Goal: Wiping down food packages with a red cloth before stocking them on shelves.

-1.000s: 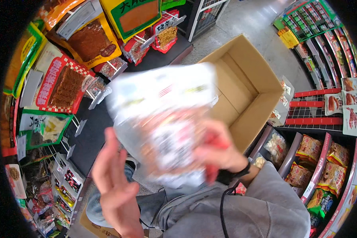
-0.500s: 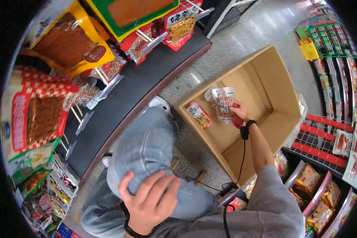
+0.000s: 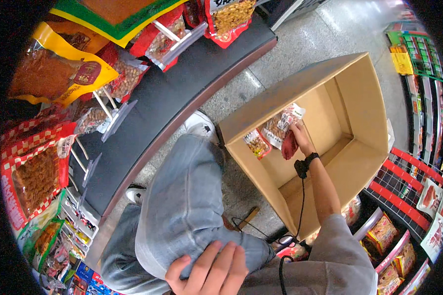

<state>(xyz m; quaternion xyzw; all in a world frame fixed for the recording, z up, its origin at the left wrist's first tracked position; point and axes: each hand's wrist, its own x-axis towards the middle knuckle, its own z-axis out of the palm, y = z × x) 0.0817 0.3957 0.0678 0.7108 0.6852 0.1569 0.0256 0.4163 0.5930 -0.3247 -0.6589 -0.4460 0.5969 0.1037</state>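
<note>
Two bare hands are at work, and the right hand (image 3: 301, 138) reaches into a cardboard box (image 3: 366, 98). Its fingers are bent at the edge of a bag of brown snacks (image 3: 278, 130), whose pale end slants toward the upper right; I cannot tell whether they grip it or only touch it. Just below those fingers shows a dark red thing (image 3: 289, 147), its kind unclear. The bag of brown snacks is inside the box, at the left side, right beside a smaller red-edged packet (image 3: 257, 144).

A black wristband (image 3: 306, 164) circles the right wrist, with a thin black cord (image 3: 303, 206) running down from it past a grey sleeve (image 3: 337, 246). The left hand (image 3: 210, 270) holds nothing that can be seen: it rests, fingers loosely spread, on a leg in blue jeans (image 3: 182, 196).

Beyond the leg, a white shoe (image 3: 200, 126) stands on the grey floor (image 3: 275, 61), near a dark shelf base (image 3: 172, 88). Above that base at the left hang snack bags, a yellow one (image 3: 49, 73) among them. Right of the box is a wire rack with red strips (image 3: 403, 196), and more bags (image 3: 382, 234) fill the bins below it.
</note>
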